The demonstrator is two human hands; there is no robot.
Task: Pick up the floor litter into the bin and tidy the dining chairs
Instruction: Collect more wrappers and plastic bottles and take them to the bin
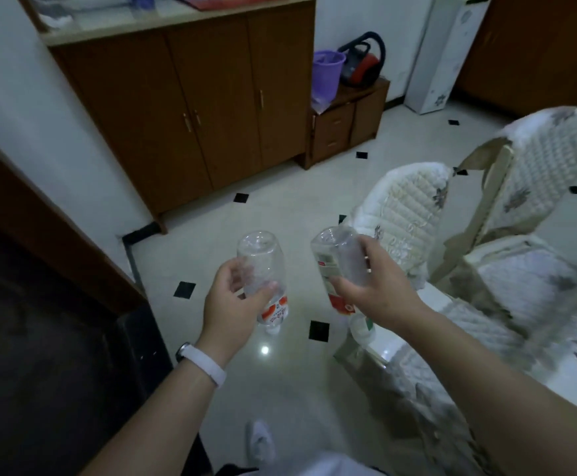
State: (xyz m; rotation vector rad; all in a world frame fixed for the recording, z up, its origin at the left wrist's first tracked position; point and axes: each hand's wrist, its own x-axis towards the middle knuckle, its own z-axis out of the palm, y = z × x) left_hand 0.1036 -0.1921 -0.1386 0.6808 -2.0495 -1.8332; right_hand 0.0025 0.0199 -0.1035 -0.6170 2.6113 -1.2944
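Bottles off the floor (280, 207) | left bottle (261, 259) in our left hand (227, 297), right bottle (335, 249) in our right hand (373, 293), fingers wrapped round each | we carry one per hand, probably to save a trip to the purple bin (328, 72)

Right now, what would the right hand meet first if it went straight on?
Probably the cabinet: the right hand, holding a bottle, points across the floor, left of the chair. Depth is unclear.

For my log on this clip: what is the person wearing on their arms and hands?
No sleeves or gloves show on either arm. The left hand has a white band on its wrist, carrying a dark watch-like face. The right hand has nothing on its wrist.
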